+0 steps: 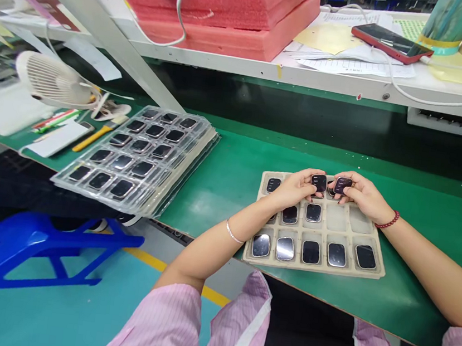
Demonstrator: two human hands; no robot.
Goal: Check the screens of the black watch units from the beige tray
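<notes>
My left hand (pixel 299 185) pinches a smartwatch body (pixel 318 182) by its edges; small light marks show on its dark screen. In my right hand (pixel 361 194) is a second smartwatch body (pixel 343 185), its screen also lit with small marks. Both are held just above the back row of a beige compartment tray (pixel 337 217). Several more watch bodies lie in that tray, filling the front row. In the middle row, one watch (pixel 313 212) sits left of two bare compartments. My fingers partly hide the back row, where another dark watch shows between my hands.
Left on the green bench (pixel 233 156) stands a stack of clear trays (pixel 140 156) holding several watches. Beyond are a yellow-handled tool (pixel 94 138), a white phone-like slab (pixel 60 138) and a small fan (pixel 57 81). Overhead, a shelf carries red foam (pixel 233 19) and a phone (pixel 392 42). A blue stool (pixel 36 250) is below left.
</notes>
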